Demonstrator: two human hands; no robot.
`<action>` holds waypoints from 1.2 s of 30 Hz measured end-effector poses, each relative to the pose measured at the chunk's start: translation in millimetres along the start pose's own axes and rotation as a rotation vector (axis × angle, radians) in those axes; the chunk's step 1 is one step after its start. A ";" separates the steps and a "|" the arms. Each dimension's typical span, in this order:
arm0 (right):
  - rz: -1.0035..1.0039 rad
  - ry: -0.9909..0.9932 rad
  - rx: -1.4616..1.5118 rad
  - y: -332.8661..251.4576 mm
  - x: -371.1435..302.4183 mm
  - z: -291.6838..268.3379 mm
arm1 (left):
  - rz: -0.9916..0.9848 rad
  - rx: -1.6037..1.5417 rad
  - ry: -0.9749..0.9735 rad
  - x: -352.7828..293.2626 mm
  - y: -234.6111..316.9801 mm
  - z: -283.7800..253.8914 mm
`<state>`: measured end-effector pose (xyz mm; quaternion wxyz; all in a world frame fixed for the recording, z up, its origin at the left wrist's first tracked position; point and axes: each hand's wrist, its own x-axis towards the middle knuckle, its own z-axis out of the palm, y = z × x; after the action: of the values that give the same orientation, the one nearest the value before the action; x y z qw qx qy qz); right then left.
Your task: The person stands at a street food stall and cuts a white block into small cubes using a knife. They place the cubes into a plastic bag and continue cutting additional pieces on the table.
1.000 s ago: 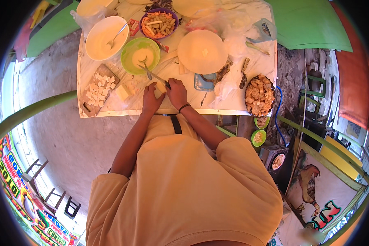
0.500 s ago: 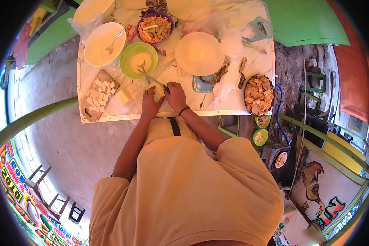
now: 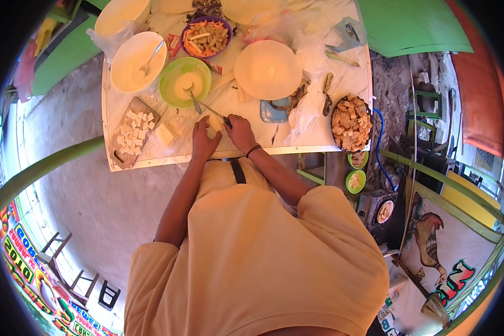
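A knife (image 3: 214,111) is in my right hand (image 3: 241,133), its handle closed in the fingers and its blade pointing up and left. My left hand (image 3: 205,140) curls around a pale yellow tofu block (image 3: 215,124) near the table's front edge. The blade lies close by the block's far side; whether it touches cannot be made out. Left of this hand, another tofu block (image 3: 165,134) rests on a crumpled clear wrapper. White tofu cubes (image 3: 133,133) cover much of a wooden cutting board (image 3: 122,158). Beyond the knife is a green bowl (image 3: 167,96) of pale batter, a spoon (image 3: 194,101) leaning inside.
A white bowl (image 3: 120,82) with a spoon stands at the left, near a purple bowl (image 3: 228,47) of cut vegetables. A large round pale lid or plate (image 3: 263,70) lies at centre. Browned chunks (image 3: 351,123) fill a dark dish at the right edge. Green rails (image 3: 50,165) flank the table.
The whole view has shifted slightly, so the table sits a little further left and up. Both hands keep nearly the same place, while the tofu block and knife have tilted slightly.
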<state>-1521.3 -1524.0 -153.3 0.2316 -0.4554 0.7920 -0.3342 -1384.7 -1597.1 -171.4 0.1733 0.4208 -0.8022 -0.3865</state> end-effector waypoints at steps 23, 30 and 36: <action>0.217 -0.365 0.120 6.5 -54.6 -55.3 | -0.098 -0.073 -0.130 1.2 7.5 -10.4; 0.332 -0.348 0.178 25.2 -81.3 -66.2 | -0.109 -0.041 -0.104 -2.1 10.7 -10.2; 0.283 -0.335 0.122 29.3 -84.3 -57.5 | -0.036 -0.054 -0.086 -2.0 11.5 -13.1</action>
<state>-1536.3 -1421.3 -131.3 0.4317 -0.3739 0.7769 -0.2651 -1381.8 -1597.6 -154.0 0.1430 0.4134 -0.7905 -0.4288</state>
